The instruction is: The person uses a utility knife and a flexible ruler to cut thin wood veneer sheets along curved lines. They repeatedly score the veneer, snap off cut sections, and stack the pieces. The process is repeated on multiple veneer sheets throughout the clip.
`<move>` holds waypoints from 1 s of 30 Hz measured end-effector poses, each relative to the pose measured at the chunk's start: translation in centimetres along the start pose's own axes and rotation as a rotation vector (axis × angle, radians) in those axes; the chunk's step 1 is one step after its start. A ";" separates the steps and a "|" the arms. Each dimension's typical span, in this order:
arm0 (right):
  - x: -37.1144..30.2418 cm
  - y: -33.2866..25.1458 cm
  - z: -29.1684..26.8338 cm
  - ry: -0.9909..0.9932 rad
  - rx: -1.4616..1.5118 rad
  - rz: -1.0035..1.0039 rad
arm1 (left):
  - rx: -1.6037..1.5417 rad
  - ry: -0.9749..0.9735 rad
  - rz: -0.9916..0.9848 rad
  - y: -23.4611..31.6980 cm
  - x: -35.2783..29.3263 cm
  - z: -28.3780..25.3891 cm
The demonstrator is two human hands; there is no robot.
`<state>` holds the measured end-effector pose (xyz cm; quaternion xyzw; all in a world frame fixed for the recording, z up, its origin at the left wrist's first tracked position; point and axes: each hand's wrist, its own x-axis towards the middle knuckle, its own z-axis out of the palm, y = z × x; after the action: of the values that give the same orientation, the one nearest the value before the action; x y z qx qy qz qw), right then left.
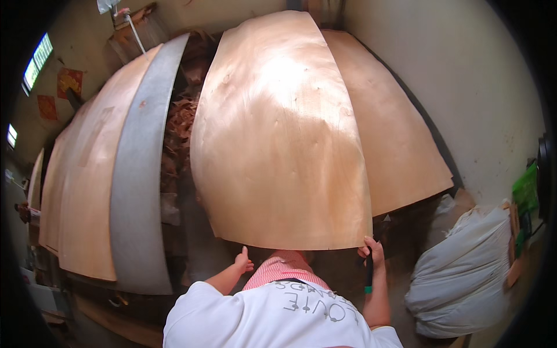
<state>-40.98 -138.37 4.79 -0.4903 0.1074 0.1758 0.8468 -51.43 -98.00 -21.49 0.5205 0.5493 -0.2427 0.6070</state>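
In front of me hangs a large, thin sheet of pale wood veneer (284, 174), its near edge bowed just above my lap. My right hand (375, 253) is closed at the sheet's near right corner. It also grips a slim black-handled tool (369, 272) with a green end; its working part cannot be made out. My left hand (244, 262) is just below the near edge, left of the middle, thumb up and fingers apart. It holds nothing and appears not to touch the sheet.
Another veneer stack (394, 127) lies behind at the right, by the wall (464, 75). Leftward are a grey board (142, 174) and more veneer (87, 185). Brown scraps (181, 127) fill the gap between. A stuffed white sack (461, 278) stands at my right.
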 end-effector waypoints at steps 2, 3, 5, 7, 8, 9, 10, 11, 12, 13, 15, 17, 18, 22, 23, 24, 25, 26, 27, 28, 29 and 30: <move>1.7 -2.5 -4.1 -0.020 -0.103 -0.031 | -0.106 0.042 -0.084 1.4 1.9 4.9; 2.7 -4.2 -5.4 0.016 -0.137 -0.046 | -0.150 0.074 -0.065 2.2 2.8 7.4; 3.7 -7.5 -7.7 0.086 -0.199 -0.051 | -0.232 0.120 -0.065 3.9 3.5 12.3; 4.6 -10.3 -10.6 0.134 -0.252 -0.041 | -0.219 0.087 -0.050 5.6 2.4 16.4; 5.1 -11.8 -12.3 0.143 -0.306 -0.041 | -0.224 0.062 -0.023 6.8 1.7 18.5; 5.5 -13.4 -14.1 0.153 -0.363 -0.040 | -0.271 0.053 -0.043 6.8 2.6 21.2; 6.1 -14.1 -15.4 0.160 -0.401 -0.040 | -0.309 0.056 -0.052 7.5 2.7 22.8; 6.5 -15.0 -16.3 0.176 -0.382 -0.055 | -0.349 0.058 -0.063 8.1 2.8 24.4; 7.0 -15.8 -17.6 0.185 -0.379 -0.057 | -0.411 0.063 -0.042 8.3 2.7 25.7; 7.4 -16.5 -19.1 0.194 -0.378 -0.059 | -0.474 0.067 -0.022 8.1 2.4 27.0; 8.2 -18.8 -23.3 0.191 -0.413 -0.082 | -0.646 0.040 0.027 8.6 1.0 31.3; 10.2 -21.7 -27.7 0.126 -0.475 -0.116 | -0.890 0.008 0.102 8.4 0.1 34.5; 11.0 -23.5 -29.5 0.124 -0.486 -0.116 | -0.950 0.060 0.138 8.8 -0.3 36.2; 13.7 -29.2 -39.1 0.108 -0.539 -0.112 | -1.066 0.211 0.235 9.5 -3.8 42.5; 14.0 -30.5 -40.9 0.095 -0.545 -0.115 | -1.085 0.202 0.268 9.4 -5.0 43.9; 14.0 -31.7 -42.8 0.121 -0.533 -0.115 | -1.103 0.192 0.302 9.3 -6.3 45.3; 14.0 -32.9 -44.4 0.142 -0.526 -0.112 | -1.116 0.199 0.311 9.3 -7.8 46.7; 14.2 -34.0 -46.1 0.164 -0.518 -0.108 | -1.129 0.206 0.321 9.5 -9.2 48.2; 14.6 -35.2 -48.2 0.172 -0.553 -0.099 | -1.142 0.212 0.331 9.8 -10.5 49.6; 15.0 -36.4 -49.9 0.151 -0.583 -0.119 | -1.143 0.187 0.370 9.6 -11.5 51.2; 15.4 -37.4 -51.4 0.164 -0.603 -0.113 | -1.142 0.162 0.410 9.4 -12.4 52.7; 15.9 -38.3 -52.7 0.176 -0.622 -0.108 | -1.140 0.137 0.450 9.3 -13.2 53.9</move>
<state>-11.52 -198.54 3.36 -0.7439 0.0953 0.1119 0.6519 -24.69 -146.91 -13.78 0.2318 0.5071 0.2570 0.7894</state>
